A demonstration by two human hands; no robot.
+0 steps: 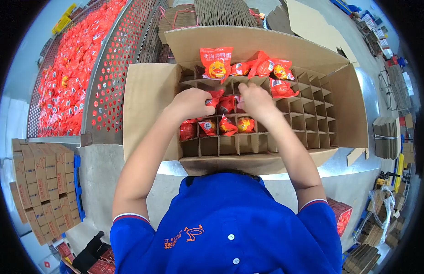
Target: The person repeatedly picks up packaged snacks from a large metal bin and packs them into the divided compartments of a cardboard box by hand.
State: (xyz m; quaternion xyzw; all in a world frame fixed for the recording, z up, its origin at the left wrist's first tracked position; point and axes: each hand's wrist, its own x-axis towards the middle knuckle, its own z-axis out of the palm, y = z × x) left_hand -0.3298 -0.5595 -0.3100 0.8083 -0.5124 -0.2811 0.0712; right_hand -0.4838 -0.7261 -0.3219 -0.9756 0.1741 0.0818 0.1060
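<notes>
A brown carton (pixel 152 82) with its flaps spread stands in front of me, split by a cardboard divider (pixel 296 106) into small cells. My left hand (pixel 193 103) is closed on a red duck-egg packet (pixel 215 97) over the left cells. To its right, my right hand (pixel 256 98) is closed low over the divider, with a pinkish bit of packet (pixel 239 102) at its fingers; most of that packet is hidden. Between the hands a red packet (pixel 227 104) sits in a cell. Several packets fill a nearer row (pixel 208 126). More packets (pixel 217 64) lie loosely on top at the back.
A perforated metal bin (pixel 109 77) at left holds a heap of red packets (pixel 68 86). Flattened dividers (pixel 223 13) lie behind the carton. Stacked boxes (pixel 47 182) stand at lower left on a blue pallet (pixel 78 187). A red box (pixel 342 217) stands at right.
</notes>
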